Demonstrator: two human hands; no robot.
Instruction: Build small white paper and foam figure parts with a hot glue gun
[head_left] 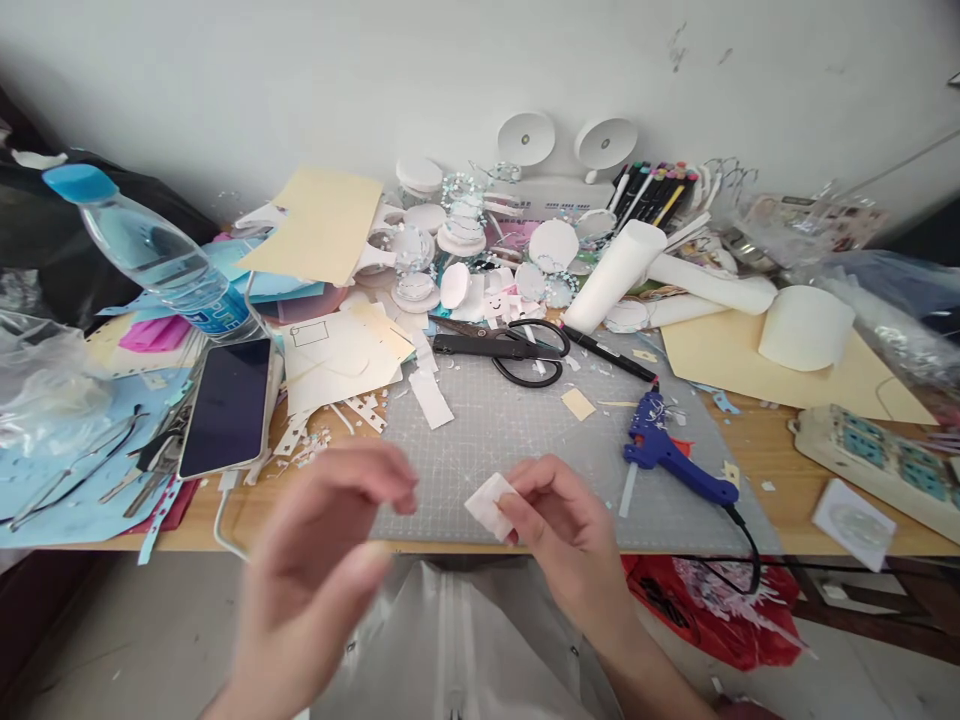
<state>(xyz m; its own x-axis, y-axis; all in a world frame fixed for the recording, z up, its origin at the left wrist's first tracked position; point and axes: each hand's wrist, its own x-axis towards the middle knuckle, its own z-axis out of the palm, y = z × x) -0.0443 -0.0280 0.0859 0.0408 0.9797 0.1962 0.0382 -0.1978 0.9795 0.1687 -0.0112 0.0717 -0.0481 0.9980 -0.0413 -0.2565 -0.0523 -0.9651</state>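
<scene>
My right hand pinches a small white paper piece between thumb and fingers, low over the near edge of the grey cutting mat. My left hand is beside it, a little to the left, blurred by motion. Its fingers curl towards the thumb, and I cannot see anything in them. Black scissors lie at the far side of the mat. A blue glue gun rests on the mat's right part.
A phone and a tilted water bottle are at the left among blue and cream paper sheets. White paper rolls, markers and round white pieces crowd the back. A power strip lies at the right. A red bag hangs below the table edge.
</scene>
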